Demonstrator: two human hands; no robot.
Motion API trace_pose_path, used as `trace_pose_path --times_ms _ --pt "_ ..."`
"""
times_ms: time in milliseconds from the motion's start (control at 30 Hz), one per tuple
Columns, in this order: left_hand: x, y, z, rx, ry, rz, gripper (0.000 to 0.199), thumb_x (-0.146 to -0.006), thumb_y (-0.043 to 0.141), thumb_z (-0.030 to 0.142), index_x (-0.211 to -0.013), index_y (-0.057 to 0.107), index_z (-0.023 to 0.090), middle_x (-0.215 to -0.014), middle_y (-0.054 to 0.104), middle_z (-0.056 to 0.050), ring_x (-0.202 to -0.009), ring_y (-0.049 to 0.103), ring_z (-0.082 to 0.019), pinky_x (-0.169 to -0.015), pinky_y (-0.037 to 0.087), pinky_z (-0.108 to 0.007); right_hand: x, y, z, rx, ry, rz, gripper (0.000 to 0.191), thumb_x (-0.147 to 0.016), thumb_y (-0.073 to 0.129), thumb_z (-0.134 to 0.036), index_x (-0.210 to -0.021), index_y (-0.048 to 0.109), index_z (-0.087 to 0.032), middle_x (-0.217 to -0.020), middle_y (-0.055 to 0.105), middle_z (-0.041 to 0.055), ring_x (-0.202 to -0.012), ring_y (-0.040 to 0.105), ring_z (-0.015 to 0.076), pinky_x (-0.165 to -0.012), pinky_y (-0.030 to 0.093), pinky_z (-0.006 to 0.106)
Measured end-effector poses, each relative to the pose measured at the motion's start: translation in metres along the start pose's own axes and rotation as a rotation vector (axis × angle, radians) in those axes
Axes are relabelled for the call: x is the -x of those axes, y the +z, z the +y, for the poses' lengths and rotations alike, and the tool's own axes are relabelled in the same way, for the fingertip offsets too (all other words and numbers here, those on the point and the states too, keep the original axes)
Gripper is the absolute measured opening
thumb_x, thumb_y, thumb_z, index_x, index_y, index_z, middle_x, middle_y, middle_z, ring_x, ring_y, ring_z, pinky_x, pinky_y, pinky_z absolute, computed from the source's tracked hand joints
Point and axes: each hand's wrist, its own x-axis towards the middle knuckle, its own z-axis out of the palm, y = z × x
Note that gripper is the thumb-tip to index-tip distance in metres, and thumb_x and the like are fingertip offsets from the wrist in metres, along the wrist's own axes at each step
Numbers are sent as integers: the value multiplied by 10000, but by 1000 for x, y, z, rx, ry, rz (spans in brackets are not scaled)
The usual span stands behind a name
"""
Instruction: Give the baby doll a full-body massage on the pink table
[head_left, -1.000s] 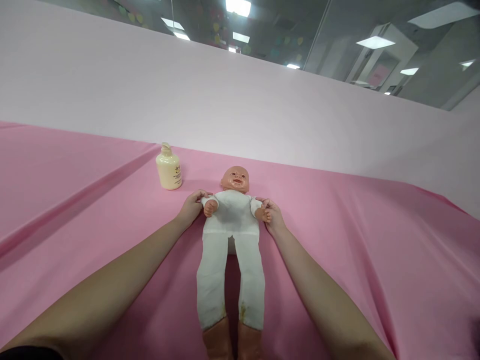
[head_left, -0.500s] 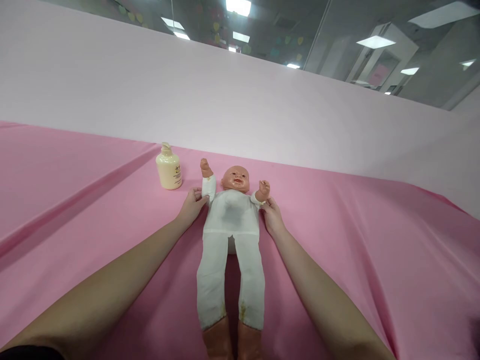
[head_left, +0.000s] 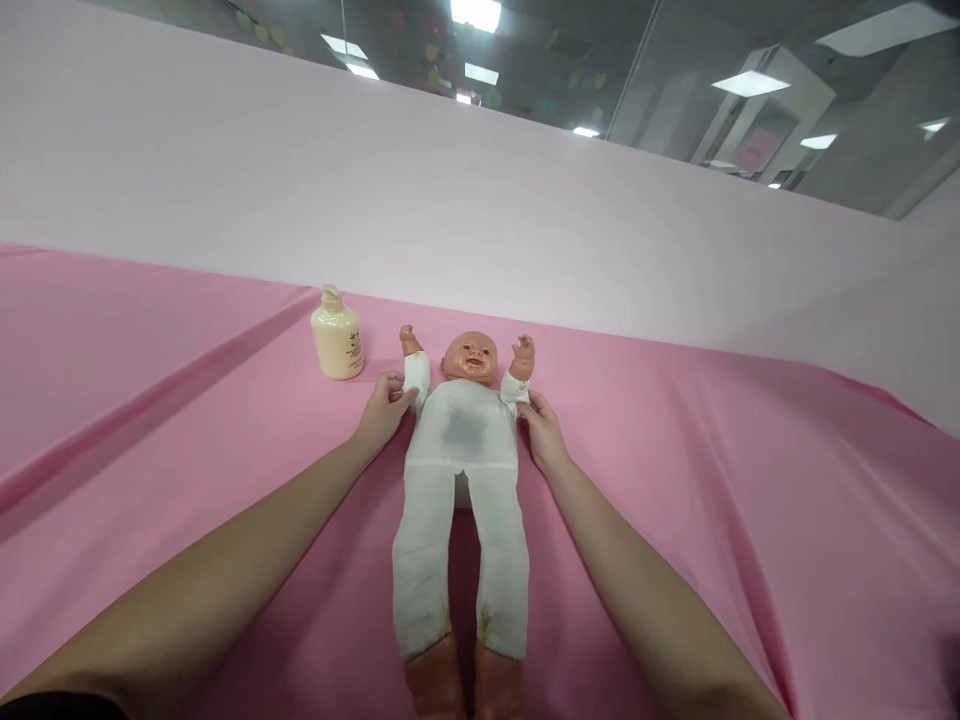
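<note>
Doll [head_left: 465, 430] arms are higher than a second ago; left hand [head_left: 384, 408] and right hand [head_left: 544, 430] each pinch one, likely for steadying.

One doll [head_left: 450, 430], one bottle [head_left: 336, 342], one cloth [head_left: 622, 440]

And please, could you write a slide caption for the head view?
Left hand and right hand touch the raised arms of a doll lying on pink cloth, near a cream bottle.
</note>
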Motion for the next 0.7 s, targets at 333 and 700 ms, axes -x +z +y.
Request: trace_pose_path --times_ms 333,700 --pt "3 1 3 -21 -31 -32 395 -785 618 371 -1120 478 215 -1053 588 -52 -937 563 -178 -785 449 -296 0 -2 2 61 44 13 336 -810 628 -467 -1030 643 -213 -982 674 21 -906 598 212 -817 474 340" --pt "5 -2 13 -163 -31 -45 264 -770 614 362 -983 615 206 -1007 649 -33 -905 576 -213 -779 412 -302 10 9 -16 146 69 -97 481 -837 626 -382 -1292 491 -303 -1267 572 -6 -1184 517 225 -980 452 391"
